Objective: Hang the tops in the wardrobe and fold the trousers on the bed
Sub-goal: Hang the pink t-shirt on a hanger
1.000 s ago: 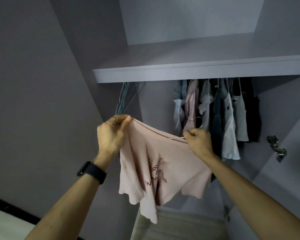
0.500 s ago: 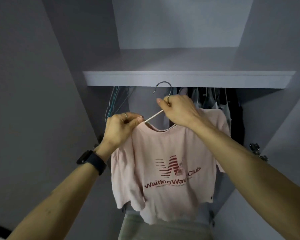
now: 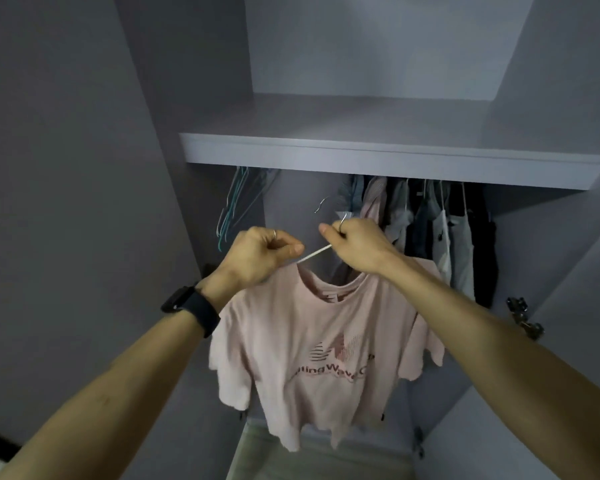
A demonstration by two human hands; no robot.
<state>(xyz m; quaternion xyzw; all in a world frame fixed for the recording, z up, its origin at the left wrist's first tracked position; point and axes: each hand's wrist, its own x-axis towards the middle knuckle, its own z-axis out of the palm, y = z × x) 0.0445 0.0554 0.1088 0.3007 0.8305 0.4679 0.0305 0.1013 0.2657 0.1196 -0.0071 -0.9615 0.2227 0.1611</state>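
Note:
A pale pink T-shirt [image 3: 312, 344] with red lettering hangs from a thin hanger [image 3: 314, 253] in front of the open wardrobe. My right hand [image 3: 355, 242] grips the hanger at the base of its metal hook, which points up under the shelf [image 3: 378, 157]. My left hand [image 3: 262, 254] pinches the shirt's left shoulder at the hanger's arm. The rail under the shelf is hidden.
Several hung tops [image 3: 426, 233] fill the right part of the hanging space. Empty hangers [image 3: 236, 206] dangle at the left. A door hinge [image 3: 523, 317] juts out at the right. A light folded cloth [image 3: 319, 459] lies at the wardrobe's bottom.
The shirt went from bunched between both hands to hanging spread on the hanger. My right hand raised the hook towards the shelf, and now holds it a little lower and further in.

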